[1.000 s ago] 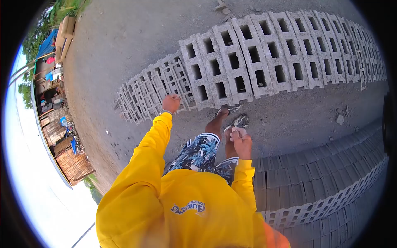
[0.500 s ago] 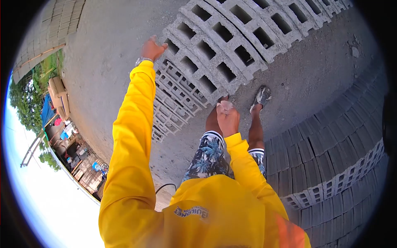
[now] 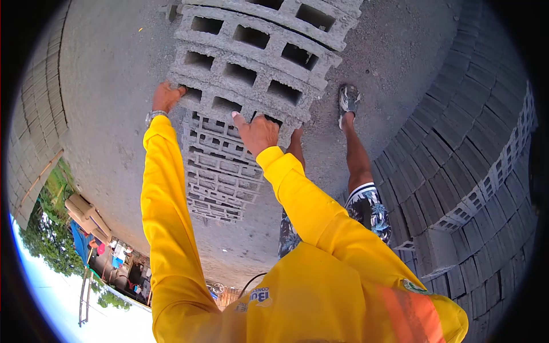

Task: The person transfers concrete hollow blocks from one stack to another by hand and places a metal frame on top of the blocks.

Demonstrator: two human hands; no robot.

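Note:
A row of grey concrete hollow blocks stands in front of me, their square openings facing up. At the near end of the row, my left hand [image 3: 167, 96] is closed on the left end of the nearest hollow block [image 3: 207, 99], its thumb at the first opening. My right hand [image 3: 260, 134] grips the same block towards its right end. Its fingers reach into an opening, where their tips are hidden, and the thumb points left along the near side. The block still sits against the one behind it.
Below the row, more hollow blocks [image 3: 223, 183] are stacked lower down. Large block stacks [image 3: 440, 166] fill the right side, and another stack [image 3: 40, 108] stands far left. My shoe [image 3: 349, 98] is on the gritty ground [image 3: 394, 63]. A shelter with clutter [image 3: 123, 263] lies lower left.
My right hand has moved up and left from in front of my legs onto the nearest block. My left hand has closed at that block's left end. The view has turned.

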